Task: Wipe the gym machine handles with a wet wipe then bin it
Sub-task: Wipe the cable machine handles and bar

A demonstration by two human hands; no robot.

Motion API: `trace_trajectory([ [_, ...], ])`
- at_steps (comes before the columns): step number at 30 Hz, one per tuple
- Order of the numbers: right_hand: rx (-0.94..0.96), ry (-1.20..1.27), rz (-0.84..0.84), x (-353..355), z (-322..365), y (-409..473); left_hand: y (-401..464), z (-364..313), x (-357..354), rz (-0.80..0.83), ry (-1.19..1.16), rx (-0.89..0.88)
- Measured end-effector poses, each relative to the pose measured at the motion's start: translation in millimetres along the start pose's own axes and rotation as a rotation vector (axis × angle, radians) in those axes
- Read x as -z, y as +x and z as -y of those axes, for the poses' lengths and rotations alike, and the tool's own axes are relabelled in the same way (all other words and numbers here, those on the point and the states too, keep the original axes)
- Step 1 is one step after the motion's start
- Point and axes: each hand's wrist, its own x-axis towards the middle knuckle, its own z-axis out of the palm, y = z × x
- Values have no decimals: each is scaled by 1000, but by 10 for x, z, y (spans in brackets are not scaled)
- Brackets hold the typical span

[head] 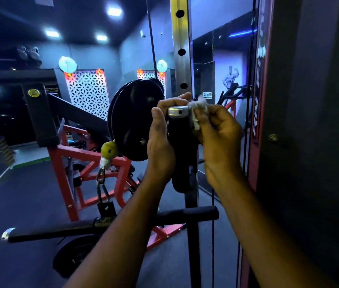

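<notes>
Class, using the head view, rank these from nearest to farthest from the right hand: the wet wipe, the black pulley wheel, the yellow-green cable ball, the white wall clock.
1. Wet wipe: pinched in the right hand.
2. Black pulley wheel: left, beyond the left hand.
3. Yellow-green cable ball: lower left.
4. White wall clock: far upper left.

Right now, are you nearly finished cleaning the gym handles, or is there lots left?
Nothing looks finished yet. In hand: the left hand grips the black handle while the right hand pinches the wet wipe against its silver end cap. Left: the long bar below hangs untouched, and the wipe needs binning. No bin is in view.
</notes>
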Motion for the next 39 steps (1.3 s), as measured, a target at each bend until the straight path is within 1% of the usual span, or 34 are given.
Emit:
trace_trajectory([
  [2, 23, 20, -36, -112, -19, -105, -4, -8, -2, 14, -10, -23],
  [4, 59, 40, -38, -109, -103, -282, 5, -5, 5, 33, -20, -45],
  [8, 73, -43, 32, 91, -261, -472, 10, 1, 9, 22, -35, -5],
  [11, 80, -139, 130, 221, -215, -412, -6, 24, 22, 5, -60, 43],
  [13, 137, -162, 110, 237, -112, -269, 11, 30, 31, 7, -34, 27],
  [15, 263, -198, 30, 155, 14, -127, 7, -4, 22, 37, -13, -10],
  [16, 352, -247, -3, 89, 64, -91, 2, -26, 14, 53, -25, -16],
  [18, 549, -397, -17, -19, 89, -127, -8, -60, 7, 77, -96, -6],
  [20, 711, -581, 40, 20, 32, -220, -22, -75, 23, 108, -167, 3],
  [22, 823, -751, 169, 182, -49, -291, -27, -107, 41, 124, -268, 49],
  [23, 850, -812, 251, 269, -54, -302, -25, -115, 47, 127, -326, 90],
  [25, 874, -876, 380, 381, 53, -243, -13, -115, 60, 138, -432, 156],
  [26, 890, -891, 394, 377, 155, -191, 1, -119, 66, 155, -487, 178],
  [30, 954, -940, 362, 93, 493, 28, 3, -84, 130, 205, -686, 272],
  [32, 947, -1030, 408, -9, 474, -1, -4, -50, 158, 203, -730, 307],
  [34, 942, -1127, 460, 26, 373, -132, 14, -30, 182, 243, -764, 286],
  [37, 863, -1170, 591, 198, 237, -333, 16, -15, 204, 232, -727, 274],
  [38, 835, -1172, 628, 236, 236, -365, -10, 13, 218, 225, -711, 286],
  [39, 809, -1175, 647, 256, 263, -372, -52, 54, 223, 203, -713, 336],
])
